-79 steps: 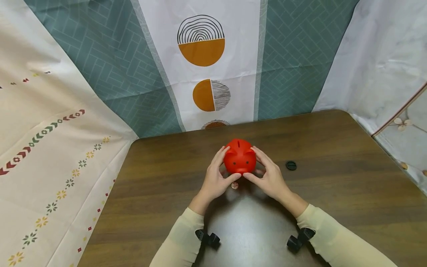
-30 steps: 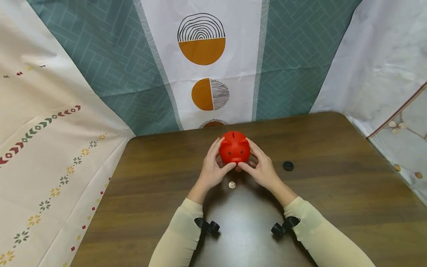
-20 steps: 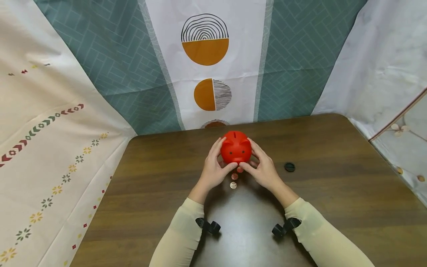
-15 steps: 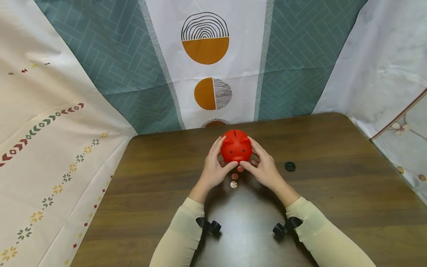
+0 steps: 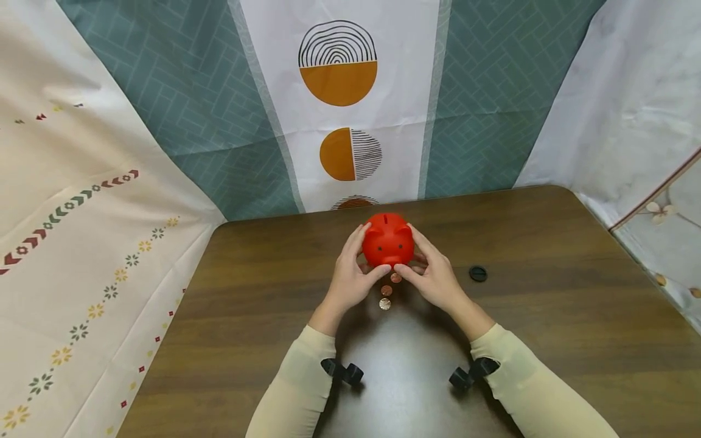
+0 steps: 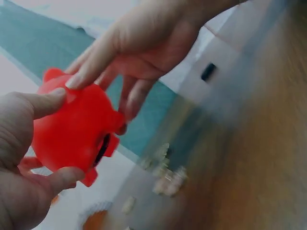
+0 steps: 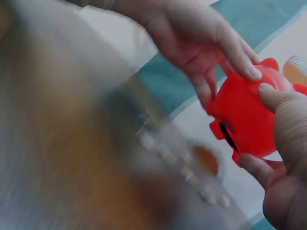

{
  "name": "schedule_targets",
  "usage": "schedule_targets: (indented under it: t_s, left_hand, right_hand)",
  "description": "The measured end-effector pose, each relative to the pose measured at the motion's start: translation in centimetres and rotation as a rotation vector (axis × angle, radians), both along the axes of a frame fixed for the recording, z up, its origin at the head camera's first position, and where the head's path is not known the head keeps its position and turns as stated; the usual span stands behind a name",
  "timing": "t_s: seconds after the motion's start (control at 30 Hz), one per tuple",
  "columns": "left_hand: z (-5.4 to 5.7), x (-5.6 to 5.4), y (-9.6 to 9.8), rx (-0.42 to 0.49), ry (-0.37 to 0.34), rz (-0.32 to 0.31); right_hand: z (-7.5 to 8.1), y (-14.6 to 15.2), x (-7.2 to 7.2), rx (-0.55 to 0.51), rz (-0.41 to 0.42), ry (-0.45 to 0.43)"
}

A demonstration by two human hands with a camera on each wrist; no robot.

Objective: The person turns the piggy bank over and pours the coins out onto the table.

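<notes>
Red bank (image 5: pixel 387 243) is being gripped by left hand (image 5: pixel 349 281) and right hand (image 5: pixel 438 283), plug (image 5: pixel 478 274) off, coins (image 5: pixel 386 291) out, any left being hidden.

Since the earliest head view, the red piggy bank (image 5: pixel 386 235) has shifted toward the table's (image 5: pixel 246 316) far edge, and three coins (image 5: pixel 386 291) appear, formerly one.

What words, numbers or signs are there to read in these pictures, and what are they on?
There are none I can read.
Coins: any markings are too small and blurred to read.
Black cap: too small to tell.
Red piggy bank: no writing shows.
Hanging cloths: only patterns, no words.
</notes>
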State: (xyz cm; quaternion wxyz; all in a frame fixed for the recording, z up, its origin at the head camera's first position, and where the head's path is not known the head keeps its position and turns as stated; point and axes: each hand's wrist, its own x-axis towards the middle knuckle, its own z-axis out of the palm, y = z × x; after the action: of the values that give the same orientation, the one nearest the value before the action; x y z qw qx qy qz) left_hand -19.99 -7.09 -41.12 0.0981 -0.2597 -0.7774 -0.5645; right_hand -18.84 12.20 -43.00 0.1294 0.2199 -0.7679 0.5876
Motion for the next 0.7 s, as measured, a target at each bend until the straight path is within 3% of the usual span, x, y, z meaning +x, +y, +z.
schedule_targets:
  t_s: [0.13, 0.2, 0.37, 0.5, 0.57, 0.63, 0.7]
  left_hand:
    - [-2.0, -1.3, -0.2, -0.025, -0.075, 0.011]
    - [-3.0, -1.9, -0.3, -0.029, -0.085, 0.012]
    - [-3.1, -1.8, -0.3, -0.008, -0.104, -0.009]
    - [-2.8, -1.7, -0.3, 0.021, 0.049, -0.023]
    - [-2.6, -1.6, -0.3, 0.021, 0.104, -0.010]
    - [-2.6, -1.6, -0.3, 0.011, 0.071, 0.001]
    - [-3.0, -1.7, -0.3, -0.003, -0.010, 0.006]
  right_hand:
    - [-2.4, 0.4, -1.2, 0.006, 0.013, -0.077]
    - [-2.8, 0.4, -1.4, 0.008, 0.008, -0.092]
    - [-1.7, 0.1, -0.6, 0.006, 0.005, -0.109]
    - [-2.4, 0.3, -1.1, 0.029, -0.033, 0.075]
    - [-2.8, 0.3, -1.4, 0.034, -0.038, 0.118]
    - [-2.3, 0.2, -1.0, 0.024, -0.021, 0.077]
    - [-1.8, 0.1, -0.6, 0.020, -0.005, -0.014]
